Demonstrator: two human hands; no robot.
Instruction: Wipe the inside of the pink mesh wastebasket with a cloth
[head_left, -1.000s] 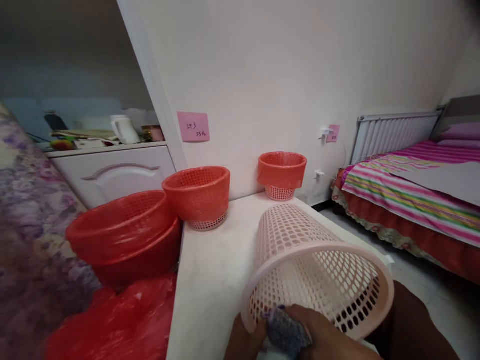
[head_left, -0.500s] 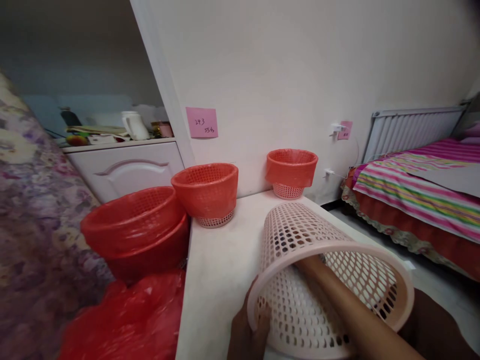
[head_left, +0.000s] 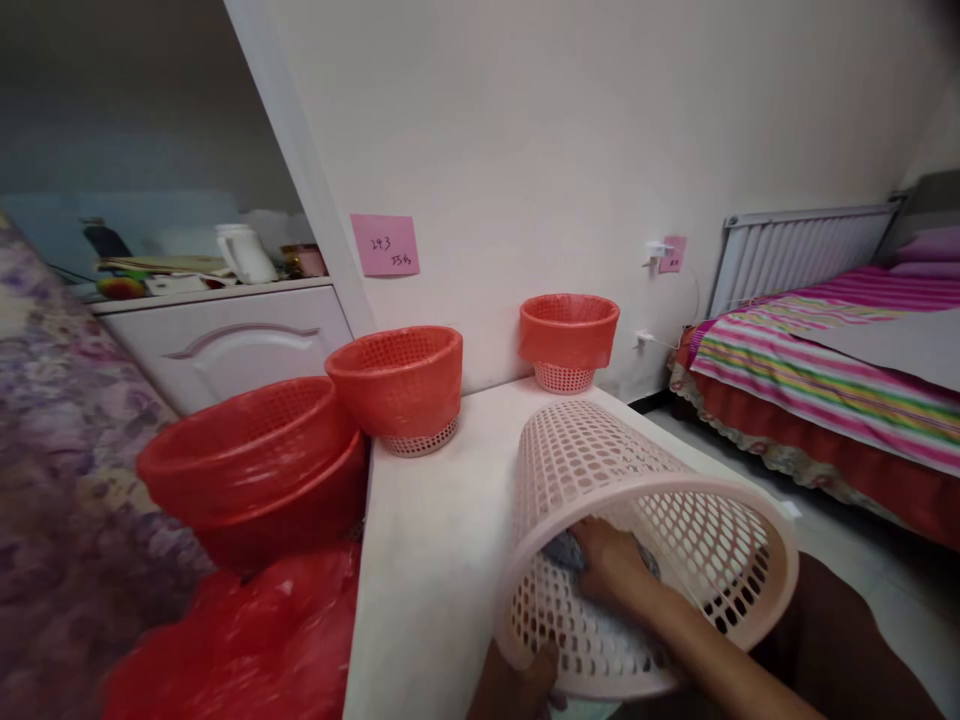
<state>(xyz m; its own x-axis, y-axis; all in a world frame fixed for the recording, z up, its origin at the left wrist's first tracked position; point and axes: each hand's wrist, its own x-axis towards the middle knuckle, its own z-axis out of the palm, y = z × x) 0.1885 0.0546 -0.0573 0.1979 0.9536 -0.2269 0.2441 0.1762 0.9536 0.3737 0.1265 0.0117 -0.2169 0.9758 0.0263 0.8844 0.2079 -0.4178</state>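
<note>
A pale pink perforated plastic basket (head_left: 592, 455) lies tilted on its side on the white table, its wide mouth turned toward me. My left hand (head_left: 525, 680) grips the rim at the lower left, thumb inside and the other fingers partly hidden. Inside the basket, my right hand (head_left: 607, 560) is closed on a crumpled grey cloth (head_left: 564, 550), pressed near the basket's inner wall. Part of the cloth shows on both sides of the hand.
Baskets lined with red plastic bags stand on the table: one at the middle left (head_left: 397, 375), one by the wall (head_left: 568, 335). More red-lined baskets (head_left: 247, 450) are stacked at left, above a heap of red bags (head_left: 247, 640). A bed (head_left: 840, 370) stands at right.
My right hand has drawn back from deep inside the basket toward its mouth, and the grey cloth now shows. My left hand still holds the rim. The view has shifted slightly right.
</note>
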